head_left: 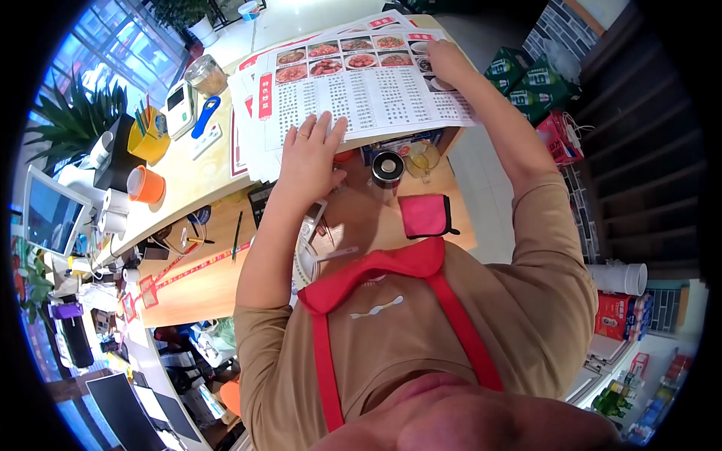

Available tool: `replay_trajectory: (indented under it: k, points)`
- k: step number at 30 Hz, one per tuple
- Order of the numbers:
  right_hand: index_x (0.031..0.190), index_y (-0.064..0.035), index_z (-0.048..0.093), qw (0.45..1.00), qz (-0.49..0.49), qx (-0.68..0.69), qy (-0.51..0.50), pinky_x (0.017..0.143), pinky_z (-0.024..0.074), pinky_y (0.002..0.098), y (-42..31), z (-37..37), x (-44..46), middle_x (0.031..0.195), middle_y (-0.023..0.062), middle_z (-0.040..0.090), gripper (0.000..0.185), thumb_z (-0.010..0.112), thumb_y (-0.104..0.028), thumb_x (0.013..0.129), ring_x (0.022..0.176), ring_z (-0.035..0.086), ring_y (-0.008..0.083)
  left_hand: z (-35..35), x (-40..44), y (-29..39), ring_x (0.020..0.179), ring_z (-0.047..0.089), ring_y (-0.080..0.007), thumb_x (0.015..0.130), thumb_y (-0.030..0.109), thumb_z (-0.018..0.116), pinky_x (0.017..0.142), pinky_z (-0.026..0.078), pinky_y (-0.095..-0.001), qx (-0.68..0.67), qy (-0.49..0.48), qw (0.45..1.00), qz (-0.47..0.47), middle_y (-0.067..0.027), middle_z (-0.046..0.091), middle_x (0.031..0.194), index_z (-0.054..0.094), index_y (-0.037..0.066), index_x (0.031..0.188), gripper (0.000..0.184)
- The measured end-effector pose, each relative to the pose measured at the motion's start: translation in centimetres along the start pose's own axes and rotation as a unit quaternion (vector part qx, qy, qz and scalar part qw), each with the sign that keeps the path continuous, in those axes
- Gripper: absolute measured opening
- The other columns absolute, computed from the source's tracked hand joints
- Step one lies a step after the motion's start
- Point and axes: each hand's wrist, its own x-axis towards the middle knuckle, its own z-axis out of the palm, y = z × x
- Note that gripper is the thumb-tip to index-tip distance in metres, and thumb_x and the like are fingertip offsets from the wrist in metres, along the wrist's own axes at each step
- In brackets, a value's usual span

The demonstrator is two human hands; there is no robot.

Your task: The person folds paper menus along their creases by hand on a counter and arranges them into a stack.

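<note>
Several large printed menu sheets [361, 83], with food photos and columns of text, lie stacked unevenly on the wooden counter [184, 177]. My left hand [312, 154] rests on the lower left edge of the top sheet, its fingers spread and a ring on one of them. At the top right of the same sheet is my right hand [449, 64], its fingers bent down onto the paper near the photos; whether they pinch it is too small to tell. Both hands touch the top sheet.
Left of the sheets are a blue-handled object [205, 117], a card terminal [180, 109], a clear jar [205, 75], an orange cup [146, 185] and a yellow pen holder [149, 135]. A lower shelf holds a black-lidded flask [388, 168], a glass cup [422, 159] and a pink cloth [423, 216].
</note>
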Motion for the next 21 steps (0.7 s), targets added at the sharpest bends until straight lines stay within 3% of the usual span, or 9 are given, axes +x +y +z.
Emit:
replay_trajectory:
  k: [2, 5, 7, 9, 11, 14, 16, 18, 21]
  points:
    - [0.086, 0.0026, 0.056, 0.995, -0.099, -0.023, 0.011, 0.078, 0.044, 0.0437, -2.9, 1.2, -1.1, 0.088, 0.0209, 0.058, 0.017, 0.047, -0.012, 0.083, 0.085, 0.056, 0.0351, -0.3, 0.3, 0.0, 0.126, 0.036, -0.034, 0.062, 0.022, 0.077, 0.102, 0.029, -0.0491, 0.006, 0.003, 1.0, -0.003, -0.0147, 0.039, 0.136, 0.036, 0.014, 0.135, 0.084]
    - [0.078, -0.0006, 0.054, 0.957, -0.282, 0.067, 0.006, 0.078, 0.0424, 0.0431, -10.1, -0.1, -8.4, 0.084, 0.0194, 0.057, 0.01, 0.049, -0.009, 0.08, 0.083, 0.054, 0.0345, -0.3, 0.2, 0.4, 0.125, 0.037, -0.0342, 0.061, 0.02, 0.077, 0.102, 0.03, -0.0459, 0.014, 0.003, 1.0, -0.007, -0.0148, 0.039, 0.135, 0.037, 0.014, 0.135, 0.085]
    - [0.08, 0.0016, 0.057, 0.957, -0.277, 0.031, 0.074, 0.073, 0.0465, 0.0429, -7.9, 0.9, -7.7, 0.082, 0.0219, 0.06, 0.008, 0.051, -0.004, 0.077, 0.08, 0.058, 0.036, -0.4, 0.3, 0.6, 0.124, 0.037, -0.0342, 0.06, 0.02, 0.078, 0.102, 0.031, -0.0461, 0.011, 0.002, 1.0, -0.008, -0.0144, 0.039, 0.135, 0.036, 0.014, 0.135, 0.085]
    - [0.081, 0.0025, 0.057, 0.984, -0.152, -0.045, 0.079, 0.073, 0.0471, 0.0428, -4.1, 0.4, -5.6, 0.082, 0.022, 0.061, 0.009, 0.052, -0.004, 0.077, 0.081, 0.059, 0.0359, -0.3, 0.3, 0.7, 0.126, 0.036, -0.0328, 0.063, 0.023, 0.077, 0.102, 0.03, -0.047, 0.026, -0.017, 0.999, -0.009, -0.0137, 0.037, 0.137, 0.034, 0.015, 0.136, 0.085]
    - [0.084, 0.0036, 0.058, 0.989, -0.121, -0.036, 0.083, 0.073, 0.0486, 0.0423, -0.8, -0.3, -3.6, 0.081, 0.0216, 0.061, 0.012, 0.05, -0.004, 0.078, 0.081, 0.06, 0.0348, -0.4, 0.4, 0.7, 0.124, 0.038, -0.0339, 0.061, 0.02, 0.078, 0.102, 0.031, -0.0448, 0.022, -0.008, 1.0, -0.009, -0.0144, 0.039, 0.136, 0.036, 0.014, 0.135, 0.086]
    - [0.083, 0.0039, 0.058, 0.999, 0.017, 0.031, 0.033, 0.074, 0.0487, 0.0424, 0.1, -1.7, -3.2, 0.08, 0.0211, 0.062, 0.012, 0.052, -0.004, 0.077, 0.081, 0.061, 0.0339, -0.5, 0.5, 0.9, 0.124, 0.038, -0.0339, 0.061, 0.02, 0.078, 0.102, 0.032, -0.0439, 0.034, -0.009, 0.999, -0.011, -0.0148, 0.039, 0.135, 0.036, 0.013, 0.135, 0.086]
    - [0.08, 0.0034, 0.057, 0.996, -0.071, -0.005, 0.05, 0.075, 0.0476, 0.0413, -2.8, 1.5, -3.6, 0.081, 0.021, 0.061, 0.009, 0.053, -0.003, 0.075, 0.081, 0.06, 0.0338, -0.6, 0.7, 0.9, 0.124, 0.038, -0.0341, 0.061, 0.02, 0.078, 0.102, 0.032, -0.0438, 0.038, -0.008, 0.999, -0.015, -0.0151, 0.039, 0.136, 0.035, 0.013, 0.135, 0.086]
    - [0.084, 0.001, 0.055, 0.954, -0.283, 0.044, 0.088, 0.076, 0.0454, 0.0426, -7.9, 0.2, -8.4, 0.082, 0.0211, 0.058, 0.011, 0.049, 0.0, 0.074, 0.082, 0.057, 0.0356, -0.5, 0.6, 1.1, 0.124, 0.038, -0.0343, 0.061, 0.02, 0.078, 0.102, 0.032, -0.0437, 0.034, -0.01, 0.999, -0.015, -0.0153, 0.039, 0.136, 0.035, 0.013, 0.135, 0.086]
    - [0.081, -0.0015, 0.053, 0.952, -0.273, 0.093, 0.102, 0.078, 0.0424, 0.042, -7.5, 1.7, -9.5, 0.084, 0.0194, 0.054, 0.006, 0.053, -0.006, 0.077, 0.086, 0.051, 0.0356, -0.6, 0.5, 1.2, 0.124, 0.037, -0.0343, 0.061, 0.02, 0.078, 0.102, 0.032, -0.0436, 0.029, -0.011, 0.999, -0.01, -0.0156, 0.038, 0.136, 0.035, 0.013, 0.136, 0.086]
